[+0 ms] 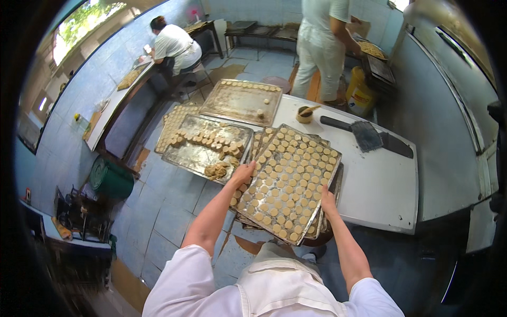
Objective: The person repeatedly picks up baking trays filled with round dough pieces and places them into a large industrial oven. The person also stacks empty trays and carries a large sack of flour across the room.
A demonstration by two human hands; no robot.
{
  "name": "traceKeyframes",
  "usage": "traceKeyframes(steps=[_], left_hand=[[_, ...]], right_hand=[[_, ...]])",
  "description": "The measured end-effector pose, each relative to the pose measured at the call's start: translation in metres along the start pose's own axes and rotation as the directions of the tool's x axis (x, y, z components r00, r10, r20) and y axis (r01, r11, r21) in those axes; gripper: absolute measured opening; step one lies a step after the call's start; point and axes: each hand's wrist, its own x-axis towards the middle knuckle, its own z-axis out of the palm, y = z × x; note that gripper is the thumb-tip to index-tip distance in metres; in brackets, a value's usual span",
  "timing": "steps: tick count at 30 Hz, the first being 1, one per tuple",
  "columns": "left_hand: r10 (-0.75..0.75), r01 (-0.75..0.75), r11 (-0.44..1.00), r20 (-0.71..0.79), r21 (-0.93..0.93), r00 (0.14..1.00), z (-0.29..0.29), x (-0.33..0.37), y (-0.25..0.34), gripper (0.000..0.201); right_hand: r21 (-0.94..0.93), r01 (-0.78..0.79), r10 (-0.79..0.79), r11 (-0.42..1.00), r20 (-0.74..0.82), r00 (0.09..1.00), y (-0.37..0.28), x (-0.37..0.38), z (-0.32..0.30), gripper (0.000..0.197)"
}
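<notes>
Both my hands grip a metal baking tray (317, 204) by its long sides, above a stack of similar trays (337, 185). Rows of small round pale dough pieces (288, 174) cover it. My left hand (244, 173) closes on the left rim, and my right hand (328, 200) closes on the right rim. Left of the stack, another tray (186, 154) bears a band of cut dough rounds (208, 140) and a crumpled lump of dough (216, 170). Behind it lies a mostly bare tray (232, 101) with a row of rounds along its far edge.
On the white table (377, 185) are a small round container (304, 114) with a brush, a scraper (366, 136) and a large dark-handled knife (396, 145). One person (177, 47) sits at a side bench; another (322, 47) stands beyond the table. A green bin (112, 177) stands left.
</notes>
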Motion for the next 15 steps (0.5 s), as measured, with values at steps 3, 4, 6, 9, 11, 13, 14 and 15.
traceKeyframes(steps=[3, 4, 6, 9, 11, 13, 14, 15], left_hand=[[0.055, -0.056, 0.998, 0.027, 0.021, 0.998, 0.007, 0.004, 0.003, 0.079], [0.001, -0.008, 0.998, 0.122, 0.056, 0.992, 0.004, 0.001, 0.007, 0.075], [0.164, -0.162, 0.986, -0.049, 0.045, 0.985, 0.016, -0.005, -0.004, 0.07], [0.327, -0.248, 0.937, -0.374, 0.244, 0.868, 0.007, -0.042, 0.021, 0.064], [0.237, -0.286, 0.957, -0.436, -0.049, 0.868, -0.012, -0.087, 0.045, 0.052], [0.221, -0.356, 0.901, -0.443, -0.247, 0.869, -0.025, -0.123, 0.056, 0.052], [0.225, -0.376, 0.868, -0.418, -0.324, 0.88, -0.026, -0.141, 0.058, 0.052], [0.238, -0.39, 0.836, -0.387, -0.385, 0.891, -0.024, -0.156, 0.058, 0.052]], right_hand=[[-0.138, -0.016, 0.037, 0.99, 0.157, 0.987, 0.011, 0.013, -0.017, 0.077], [-0.295, 0.092, -0.028, 0.951, 0.216, 0.976, 0.011, 0.017, -0.03, 0.075], [-0.549, 0.379, -0.16, 0.745, 0.404, 0.9, -0.007, 0.021, -0.068, 0.066], [-0.655, 0.244, -0.089, 0.715, 0.26, 0.962, -0.096, -0.027, -0.129, 0.051], [-0.59, 0.319, -0.241, 0.742, 0.21, 0.948, -0.113, -0.051, -0.192, 0.046], [-0.61, 0.283, -0.254, 0.74, 0.136, 0.957, -0.152, -0.102, -0.25, 0.044], [-0.626, 0.32, -0.345, 0.711, 0.086, 0.935, -0.154, -0.123, -0.275, 0.045], [-0.655, 0.34, -0.435, 0.675, 0.019, 0.9, -0.155, -0.145, -0.303, 0.046]])
